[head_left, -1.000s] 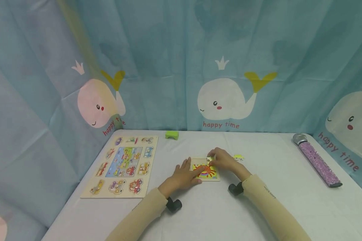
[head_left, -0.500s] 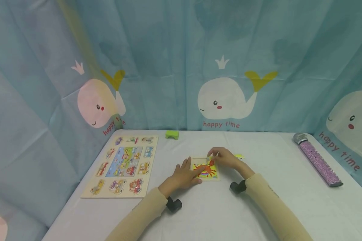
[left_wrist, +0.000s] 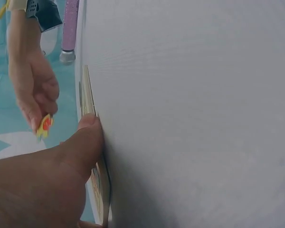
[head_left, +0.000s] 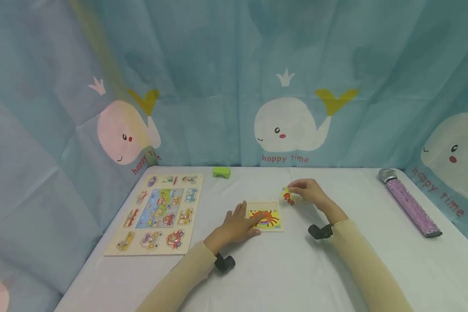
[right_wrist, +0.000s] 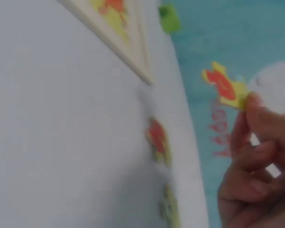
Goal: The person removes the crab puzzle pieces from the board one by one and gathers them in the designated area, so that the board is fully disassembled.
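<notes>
A small square wooden jigsaw puzzle [head_left: 277,229] with a crab picture lies mid-table in the head view; its upper strip shows bare wood. My left hand [head_left: 234,227] rests on its left side, fingers spread and straight. In the left wrist view, the left thumb [left_wrist: 88,128] lies along the board's edge. My right hand [head_left: 312,193] is raised to the upper right of the board, pinching a yellow and red puzzle piece [right_wrist: 223,88] between thumb and finger. Under it, another red and yellow piece [right_wrist: 157,137] and a yellowish piece [right_wrist: 170,209] lie on the table, blurred.
At the left lies a large wooden vehicle peg puzzle [head_left: 191,208]. A green arched block [head_left: 221,172] stands near the back edge. A glittery purple microphone [head_left: 409,203] lies at the right. A blue curtain [head_left: 203,130] with whales hangs behind the table.
My right hand has lifted the puzzle piece off the board's upper right corner and carried it up and to the right. The left hand has stayed on the board.
</notes>
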The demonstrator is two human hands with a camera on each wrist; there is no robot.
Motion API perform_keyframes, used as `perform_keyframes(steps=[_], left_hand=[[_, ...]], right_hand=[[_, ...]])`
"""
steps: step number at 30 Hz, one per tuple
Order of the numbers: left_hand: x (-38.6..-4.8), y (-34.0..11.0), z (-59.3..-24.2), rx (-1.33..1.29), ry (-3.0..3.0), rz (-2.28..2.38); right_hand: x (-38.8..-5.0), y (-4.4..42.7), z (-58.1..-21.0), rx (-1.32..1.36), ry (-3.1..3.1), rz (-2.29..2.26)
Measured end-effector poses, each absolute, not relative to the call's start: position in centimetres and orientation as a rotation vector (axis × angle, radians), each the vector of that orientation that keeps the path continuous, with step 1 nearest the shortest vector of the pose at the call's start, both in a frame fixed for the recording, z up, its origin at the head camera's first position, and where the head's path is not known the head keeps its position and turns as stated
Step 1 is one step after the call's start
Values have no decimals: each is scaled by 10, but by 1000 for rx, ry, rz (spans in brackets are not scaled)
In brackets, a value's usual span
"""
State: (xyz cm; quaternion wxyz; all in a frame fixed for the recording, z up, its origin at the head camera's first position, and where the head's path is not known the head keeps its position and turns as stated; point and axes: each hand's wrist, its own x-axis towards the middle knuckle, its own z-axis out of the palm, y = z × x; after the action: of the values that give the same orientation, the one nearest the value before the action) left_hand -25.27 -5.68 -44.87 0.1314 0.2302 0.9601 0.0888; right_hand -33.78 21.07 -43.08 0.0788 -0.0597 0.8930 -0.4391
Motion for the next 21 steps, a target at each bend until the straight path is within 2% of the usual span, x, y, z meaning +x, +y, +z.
perform_keyframes(steps=[10, 21], left_hand=[[-258, -61, -448, 678, 2801, 270], [-253, -61, -446, 681, 2783, 316]], right_hand=[[-340, 277, -424, 132, 2657, -1143], [-332, 299, -439, 207, 2772, -1080]])
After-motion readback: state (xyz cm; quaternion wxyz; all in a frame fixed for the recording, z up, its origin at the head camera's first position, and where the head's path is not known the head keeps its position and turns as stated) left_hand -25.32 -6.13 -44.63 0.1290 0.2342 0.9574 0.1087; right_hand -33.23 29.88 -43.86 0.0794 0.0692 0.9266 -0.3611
